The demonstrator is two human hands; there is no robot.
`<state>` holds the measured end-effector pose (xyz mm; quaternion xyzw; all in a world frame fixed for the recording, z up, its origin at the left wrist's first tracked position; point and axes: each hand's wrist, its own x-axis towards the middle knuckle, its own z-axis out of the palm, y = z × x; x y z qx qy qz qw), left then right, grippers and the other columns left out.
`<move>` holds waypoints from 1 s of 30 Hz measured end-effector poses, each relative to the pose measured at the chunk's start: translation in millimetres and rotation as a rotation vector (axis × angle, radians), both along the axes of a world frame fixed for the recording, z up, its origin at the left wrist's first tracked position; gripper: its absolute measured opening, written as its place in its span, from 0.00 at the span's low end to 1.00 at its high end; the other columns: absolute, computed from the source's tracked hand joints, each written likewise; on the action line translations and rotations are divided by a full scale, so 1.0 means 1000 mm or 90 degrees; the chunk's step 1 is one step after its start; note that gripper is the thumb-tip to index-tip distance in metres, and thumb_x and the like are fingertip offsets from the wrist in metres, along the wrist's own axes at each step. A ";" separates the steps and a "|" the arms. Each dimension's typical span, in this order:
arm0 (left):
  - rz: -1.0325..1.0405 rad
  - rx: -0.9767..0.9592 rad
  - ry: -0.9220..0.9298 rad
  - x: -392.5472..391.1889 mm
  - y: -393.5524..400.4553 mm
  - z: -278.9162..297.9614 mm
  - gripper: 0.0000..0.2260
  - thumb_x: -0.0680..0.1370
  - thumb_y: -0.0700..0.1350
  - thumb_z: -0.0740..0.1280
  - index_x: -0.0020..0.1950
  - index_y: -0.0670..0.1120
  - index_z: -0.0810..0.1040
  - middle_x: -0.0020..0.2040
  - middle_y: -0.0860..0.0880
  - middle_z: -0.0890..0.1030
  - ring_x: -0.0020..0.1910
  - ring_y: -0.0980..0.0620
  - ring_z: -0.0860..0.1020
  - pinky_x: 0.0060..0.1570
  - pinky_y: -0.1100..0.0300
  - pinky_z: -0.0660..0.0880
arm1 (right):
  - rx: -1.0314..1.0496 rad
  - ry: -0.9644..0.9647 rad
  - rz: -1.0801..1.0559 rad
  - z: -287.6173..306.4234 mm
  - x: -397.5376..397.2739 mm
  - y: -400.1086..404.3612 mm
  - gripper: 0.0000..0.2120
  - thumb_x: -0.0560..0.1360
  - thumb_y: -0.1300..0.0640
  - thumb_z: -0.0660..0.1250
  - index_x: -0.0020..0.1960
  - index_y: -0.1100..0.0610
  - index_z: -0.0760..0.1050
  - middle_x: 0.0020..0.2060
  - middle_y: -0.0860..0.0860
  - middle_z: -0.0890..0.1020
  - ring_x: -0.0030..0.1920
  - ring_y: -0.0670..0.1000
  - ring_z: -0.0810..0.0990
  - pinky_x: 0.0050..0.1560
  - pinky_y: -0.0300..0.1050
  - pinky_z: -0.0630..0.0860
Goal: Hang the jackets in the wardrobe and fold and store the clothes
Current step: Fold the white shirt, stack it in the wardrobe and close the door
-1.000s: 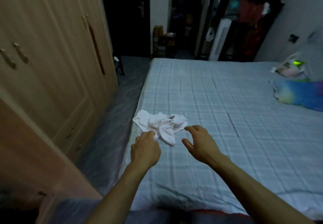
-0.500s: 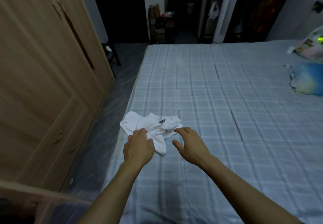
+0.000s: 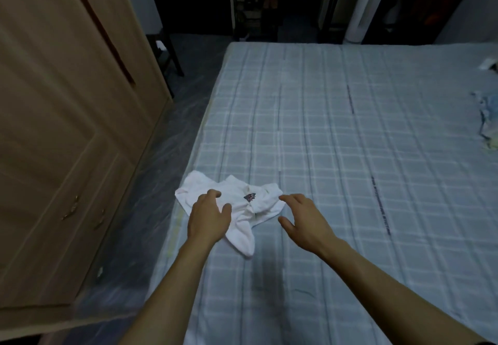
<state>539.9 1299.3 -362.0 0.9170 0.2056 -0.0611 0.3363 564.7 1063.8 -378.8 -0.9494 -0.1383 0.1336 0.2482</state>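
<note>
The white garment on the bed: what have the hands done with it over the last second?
The left hand slid forward onto the white garment; it lay at its near edge before. The right hand stays open beside it. No grip yet; the garment remains crumpled on the bed.

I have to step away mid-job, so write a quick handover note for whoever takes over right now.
Left hand: fingers resting on the crumpled white garment, no clear grip.
Right hand: open, at the garment's right edge; contact unclear.
The garment lies unfolded near the left edge of the bed, beside the wardrobe, whose visible doors are closed.
Done: nothing visible on this piece.
Left: spread it flat, fold it, store it. No jackets in view; more fabric lies at the bed's far right edge, too blurred to identify.
</note>
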 end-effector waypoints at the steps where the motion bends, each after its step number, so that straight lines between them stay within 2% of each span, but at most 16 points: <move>1: -0.012 -0.006 0.000 0.008 0.002 -0.005 0.18 0.79 0.50 0.66 0.67 0.47 0.73 0.65 0.46 0.76 0.63 0.44 0.74 0.60 0.51 0.72 | -0.007 0.001 0.000 -0.003 0.008 0.002 0.25 0.79 0.49 0.64 0.74 0.52 0.65 0.70 0.53 0.71 0.68 0.55 0.69 0.67 0.50 0.70; 6: -0.060 -0.025 0.019 0.047 0.017 -0.042 0.17 0.79 0.50 0.66 0.68 0.48 0.72 0.66 0.47 0.75 0.65 0.46 0.73 0.60 0.52 0.72 | -0.016 0.019 -0.019 -0.025 0.054 0.023 0.24 0.78 0.50 0.65 0.73 0.52 0.67 0.68 0.52 0.72 0.67 0.54 0.70 0.66 0.47 0.69; 10: -0.113 -0.020 0.013 0.071 0.040 -0.079 0.18 0.80 0.49 0.65 0.69 0.48 0.72 0.68 0.48 0.74 0.66 0.47 0.71 0.62 0.52 0.71 | -0.029 0.058 -0.019 -0.057 0.082 0.045 0.25 0.79 0.46 0.64 0.73 0.53 0.67 0.67 0.52 0.73 0.66 0.55 0.71 0.66 0.48 0.69; 13: -0.141 -0.001 0.006 0.091 0.058 -0.104 0.18 0.80 0.48 0.65 0.69 0.47 0.72 0.68 0.48 0.74 0.66 0.46 0.71 0.64 0.52 0.70 | -0.069 0.088 0.004 -0.082 0.098 0.058 0.26 0.78 0.46 0.65 0.73 0.52 0.66 0.68 0.52 0.72 0.67 0.55 0.70 0.66 0.49 0.69; 21: -0.214 -0.001 0.090 0.115 0.071 -0.173 0.19 0.80 0.50 0.64 0.70 0.49 0.70 0.67 0.49 0.73 0.66 0.47 0.70 0.65 0.53 0.68 | -0.131 0.151 0.017 -0.147 0.121 0.083 0.32 0.72 0.48 0.72 0.73 0.49 0.66 0.70 0.51 0.70 0.68 0.54 0.69 0.67 0.49 0.69; 26: -0.248 0.018 0.115 0.129 0.069 -0.205 0.19 0.80 0.51 0.63 0.71 0.49 0.69 0.68 0.51 0.73 0.66 0.48 0.70 0.65 0.55 0.67 | -0.152 0.124 0.065 -0.178 0.121 0.096 0.33 0.64 0.49 0.74 0.69 0.48 0.70 0.63 0.51 0.74 0.63 0.55 0.72 0.57 0.52 0.73; 30: -0.288 0.020 0.127 0.146 0.068 -0.216 0.21 0.80 0.55 0.63 0.72 0.52 0.69 0.70 0.52 0.71 0.67 0.49 0.69 0.66 0.55 0.66 | -0.164 0.102 0.013 -0.198 0.126 0.099 0.22 0.67 0.60 0.66 0.60 0.51 0.75 0.55 0.50 0.78 0.54 0.56 0.76 0.47 0.50 0.75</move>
